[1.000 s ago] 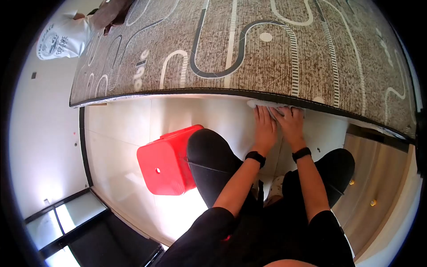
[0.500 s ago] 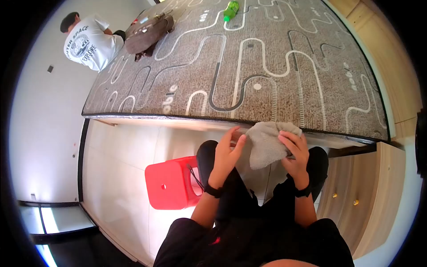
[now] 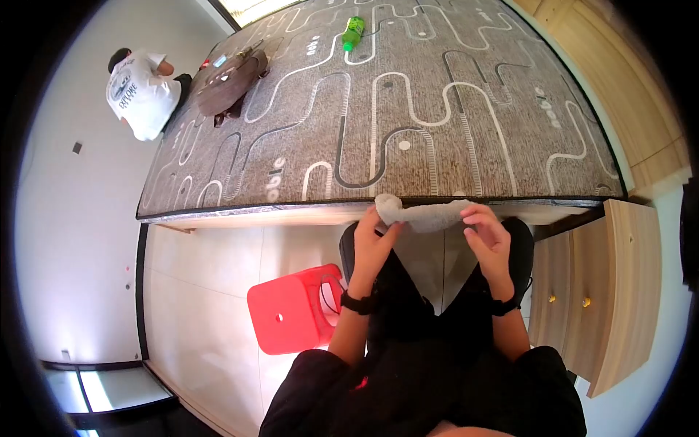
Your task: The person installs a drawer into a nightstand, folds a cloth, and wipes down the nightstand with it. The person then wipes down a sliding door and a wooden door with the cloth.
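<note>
A grey cloth (image 3: 429, 217) is stretched sideways at the front edge of the patterned mat (image 3: 291, 156). My left hand (image 3: 373, 244) grips its bunched left end between thumb and fingers. At the cloth's right end, my right hand (image 3: 489, 239) has its fingers curled, with thumb and fingertips a little apart; the fingertips touch or nearly touch the cloth. Both hands are above my knees, close to the mat's front edge.
A red stool (image 3: 291, 313) stands on the floor at left. On the mat are a brown bag (image 3: 229, 84) and a green bottle (image 3: 353, 33). A person in a white shirt (image 3: 142, 95) sits at the far left. Wooden drawers (image 3: 582, 291) stand at right.
The hands came up from below the mat's edge with the cloth. The cloth, hanging loosely half a second ago, is now drawn out sideways, and my left hand has taken hold of its left end.
</note>
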Action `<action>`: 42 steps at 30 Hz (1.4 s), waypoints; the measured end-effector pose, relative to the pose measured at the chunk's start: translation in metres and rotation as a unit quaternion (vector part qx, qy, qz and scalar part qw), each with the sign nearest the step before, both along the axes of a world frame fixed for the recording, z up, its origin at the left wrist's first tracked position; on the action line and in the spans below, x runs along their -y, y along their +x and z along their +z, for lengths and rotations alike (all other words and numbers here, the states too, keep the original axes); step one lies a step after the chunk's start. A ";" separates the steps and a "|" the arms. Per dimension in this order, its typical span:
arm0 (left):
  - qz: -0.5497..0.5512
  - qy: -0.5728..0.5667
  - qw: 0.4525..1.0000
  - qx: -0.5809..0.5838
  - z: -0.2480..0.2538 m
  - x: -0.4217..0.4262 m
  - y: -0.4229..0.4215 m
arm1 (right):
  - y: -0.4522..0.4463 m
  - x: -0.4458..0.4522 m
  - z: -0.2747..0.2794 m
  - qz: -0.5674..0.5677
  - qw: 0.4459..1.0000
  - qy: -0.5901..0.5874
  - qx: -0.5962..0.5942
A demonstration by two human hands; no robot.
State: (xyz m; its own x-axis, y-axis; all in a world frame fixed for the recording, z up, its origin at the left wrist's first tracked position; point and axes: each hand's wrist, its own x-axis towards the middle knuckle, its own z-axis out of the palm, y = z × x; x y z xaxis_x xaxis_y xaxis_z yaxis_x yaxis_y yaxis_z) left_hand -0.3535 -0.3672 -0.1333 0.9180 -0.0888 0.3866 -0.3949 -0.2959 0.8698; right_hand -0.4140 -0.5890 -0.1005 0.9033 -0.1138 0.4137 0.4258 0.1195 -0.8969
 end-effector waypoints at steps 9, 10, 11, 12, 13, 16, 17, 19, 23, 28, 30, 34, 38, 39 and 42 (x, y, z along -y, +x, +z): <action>0.024 -0.035 0.999 0.001 0.071 -0.003 -0.002 | 0.014 0.023 0.066 -0.035 0.970 -0.144 0.193; 0.027 -0.023 0.998 0.044 0.081 -0.003 0.000 | 0.019 0.024 0.076 -0.051 0.956 -0.173 0.233; 0.038 -0.029 0.998 0.047 0.086 -0.002 0.007 | 0.024 0.024 0.085 -0.052 0.956 -0.174 0.232; 0.037 -0.029 0.998 0.046 0.096 0.004 0.015 | 0.031 0.023 0.094 -0.085 0.934 -0.259 0.229; 0.043 -0.054 0.998 0.014 0.108 0.012 0.024 | 0.041 0.020 0.100 -0.116 0.905 -0.342 0.227; 0.095 0.023 0.991 0.091 0.091 0.030 0.061 | 0.073 0.010 0.078 -0.157 0.823 -0.512 0.190; 0.139 0.123 0.963 0.197 0.070 0.035 0.068 | 0.084 0.012 0.050 -0.159 0.822 -0.513 0.189; 0.097 0.246 0.938 0.223 0.029 0.045 0.071 | 0.105 0.013 -0.017 -0.121 0.776 -0.598 0.163; 0.029 0.388 0.888 0.246 -0.018 0.048 0.062 | 0.100 0.009 -0.043 -0.149 0.722 -0.659 0.149; 0.015 0.395 0.883 0.254 -0.023 0.043 0.062 | 0.095 0.004 -0.044 -0.157 0.692 -0.684 0.171; 0.011 0.402 0.878 0.258 -0.025 0.033 0.063 | 0.095 -0.011 -0.044 -0.146 0.689 -0.692 0.161; 0.031 0.464 0.855 0.229 -0.029 -0.008 0.055 | 0.102 -0.053 -0.054 -0.146 0.687 -0.682 0.204; 0.058 0.497 0.838 0.217 -0.024 -0.047 0.044 | 0.113 -0.081 -0.065 -0.184 0.683 -0.650 0.277; 0.055 0.482 0.846 0.220 -0.021 -0.047 0.041 | 0.113 -0.080 -0.066 -0.174 0.707 -0.625 0.281; 0.045 0.476 0.850 0.220 -0.021 -0.046 0.044 | 0.112 -0.067 -0.065 -0.168 0.721 -0.604 0.296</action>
